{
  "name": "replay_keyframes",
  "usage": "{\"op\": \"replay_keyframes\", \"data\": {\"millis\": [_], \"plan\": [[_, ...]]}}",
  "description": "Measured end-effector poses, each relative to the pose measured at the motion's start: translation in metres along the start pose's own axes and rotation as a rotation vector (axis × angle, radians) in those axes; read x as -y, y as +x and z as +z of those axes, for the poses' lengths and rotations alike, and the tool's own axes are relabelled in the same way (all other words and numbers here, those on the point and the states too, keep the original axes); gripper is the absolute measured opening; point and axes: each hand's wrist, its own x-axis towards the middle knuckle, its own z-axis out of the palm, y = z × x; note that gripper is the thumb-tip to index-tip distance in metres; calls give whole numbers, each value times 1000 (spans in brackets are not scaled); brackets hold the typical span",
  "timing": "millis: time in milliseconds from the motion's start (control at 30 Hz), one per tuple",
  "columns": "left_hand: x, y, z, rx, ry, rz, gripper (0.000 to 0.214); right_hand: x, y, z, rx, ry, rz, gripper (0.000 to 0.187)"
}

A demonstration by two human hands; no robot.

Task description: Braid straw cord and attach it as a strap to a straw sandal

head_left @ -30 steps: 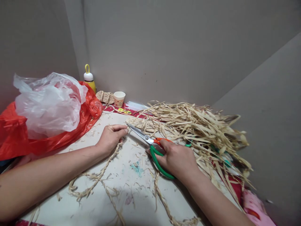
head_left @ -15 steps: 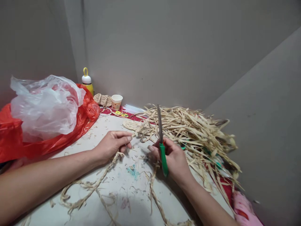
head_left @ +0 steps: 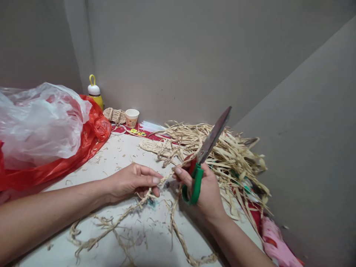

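Observation:
My left hand [head_left: 130, 181] pinches a braided straw cord [head_left: 116, 220] that trails across the white table [head_left: 116, 163] toward me. My right hand [head_left: 204, 189] is closed on green-and-orange-handled scissors [head_left: 207, 150], blades together and pointing up and to the right. Its thumb and fingertips also touch the cord close to my left fingers. A second braid [head_left: 178, 233] runs down from the right hand. A pile of loose straw strips [head_left: 222, 148] lies just behind the hands.
A red plastic bag [head_left: 55, 163] with a clear bag [head_left: 36, 122] on top fills the left. A yellow bottle [head_left: 94, 94], a woven straw piece [head_left: 114, 115] and a paper cup [head_left: 132, 117] stand at the back corner. Grey walls enclose the back and right.
The scissors swung from lying low and pointing left to raised with blades up and to the right. Both hands drew closer together on the cord. The view shifted slightly.

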Motion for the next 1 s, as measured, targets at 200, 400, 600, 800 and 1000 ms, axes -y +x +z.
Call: {"op": "replay_keyframes", "data": {"millis": [200, 400, 600, 800, 1000], "plan": [[3, -1, 0, 22, 239, 70, 18, 3, 2, -4, -73, 45, 4, 34], [5, -9, 7, -120, 861, 449, 16, 7, 0, -7, -77, -3, 33, 33], [5, -8, 10, -42, 377, 252, 15, 7, 3, -5, -93, 60, 54, 34], [7, -4, 5, -43, 216, 187, 29, -1, 5, -5, -67, 135, 27, 34], [0, -13, 8, 166, 372, 77, 29, -3, 5, -4, -4, 157, 73, 37]]}}
